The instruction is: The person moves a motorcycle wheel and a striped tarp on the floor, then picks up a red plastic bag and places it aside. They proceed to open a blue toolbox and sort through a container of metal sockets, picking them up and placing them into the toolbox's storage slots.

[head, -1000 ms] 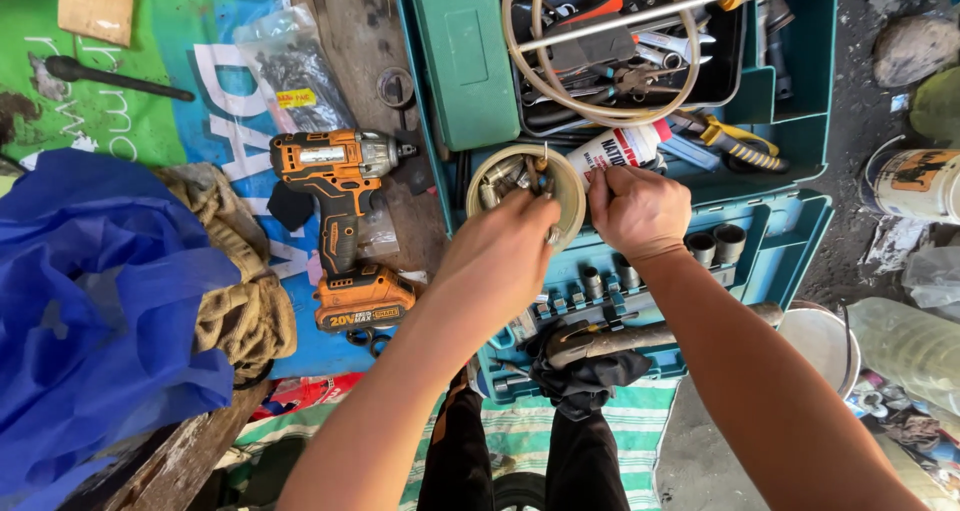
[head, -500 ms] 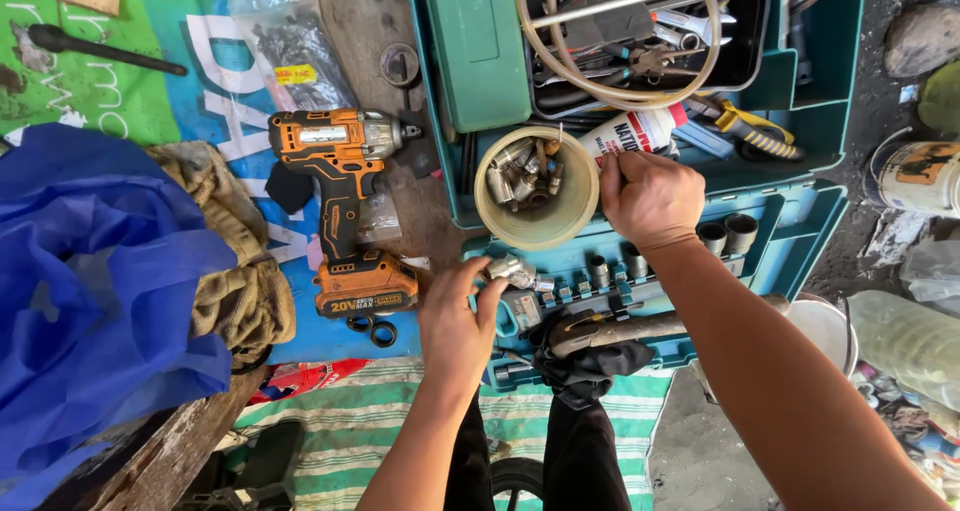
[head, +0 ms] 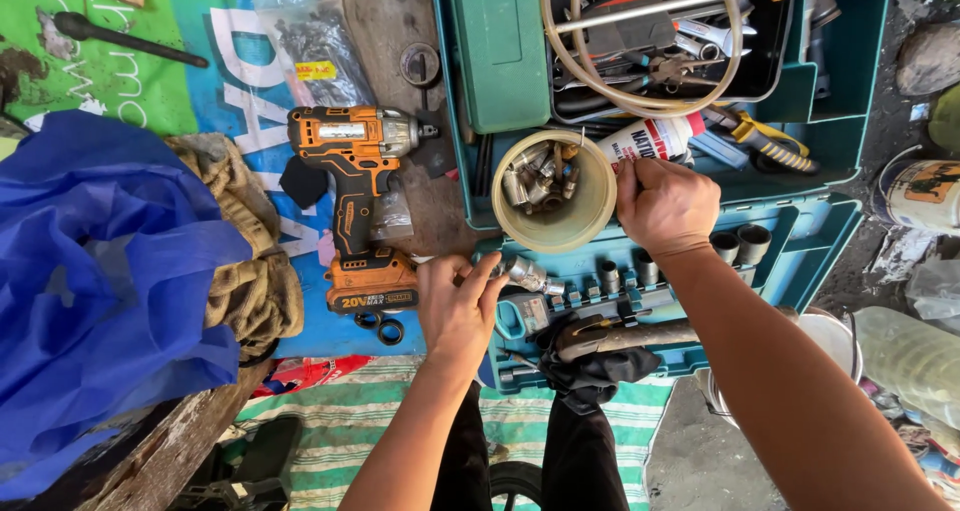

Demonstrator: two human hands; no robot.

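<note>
The metal socket [head: 520, 269] sits at the fingertips of the left hand [head: 458, 306], on the near-left corner of the teal socket tray [head: 800, 256] — the grip of that hand is pinched on it between thumb and fingers. Just beyond it stands a round cream cup [head: 555, 233] filled with more sockets and fittings, resting on the front edge of the teal toolbox [head: 840, 121]. The right hand [head: 665, 206] is clenched on the right rim of that cup, knuckles up. Along the tray runs a row of upright sockets, with two larger dark ones near its right edge, and a wooden-handled tool [head: 625, 333] lies across its near edge beside a black rag [head: 590, 371].

To the left of the tray, an orange and black impact driver [head: 355, 186] lies on its side on a blue and green printed sheet [head: 150, 81] — two small black rings are just beside its battery. Farther left, a tan knotted rope [head: 250, 271] and a crumpled blue plastic bag [head: 90, 291] cover that side of the sheet.
</note>
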